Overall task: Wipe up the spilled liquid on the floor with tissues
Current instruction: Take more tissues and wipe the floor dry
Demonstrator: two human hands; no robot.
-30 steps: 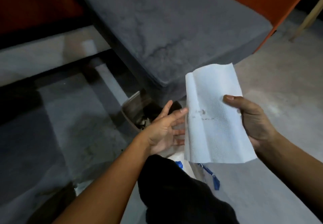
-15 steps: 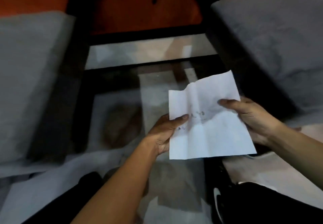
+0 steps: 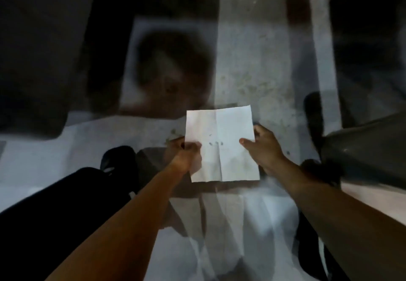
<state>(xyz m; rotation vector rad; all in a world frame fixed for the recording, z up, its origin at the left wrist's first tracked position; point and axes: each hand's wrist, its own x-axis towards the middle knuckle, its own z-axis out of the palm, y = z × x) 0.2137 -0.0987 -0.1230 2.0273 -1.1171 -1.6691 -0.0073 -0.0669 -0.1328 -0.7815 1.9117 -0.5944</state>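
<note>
A white tissue point(image 3: 222, 144) with a centre crease and a few small dark spots is stretched flat between both hands, above the floor. My left hand point(image 3: 189, 152) pinches its left edge, fingers curled behind the sheet. My right hand point(image 3: 262, 146) grips the right edge, thumb on top. On the pale grey floor just beyond and left of the tissue lie small dark specks of spilled liquid point(image 3: 173, 132). More faint greenish marks point(image 3: 248, 85) speckle the floor farther out.
The view is dim and blurred. A glossy floor or glass surface point(image 3: 171, 67) ahead shows a dark reflection. My dark trouser leg and shoe point(image 3: 118, 162) are at the left, another dark shoe point(image 3: 314, 114) at the right, beside a grey cushion edge point(image 3: 364, 149).
The view swung from the sofa down to the floor. My left hand, first open beside the tissue, took its left edge; both hands now hold it flat and lower.
</note>
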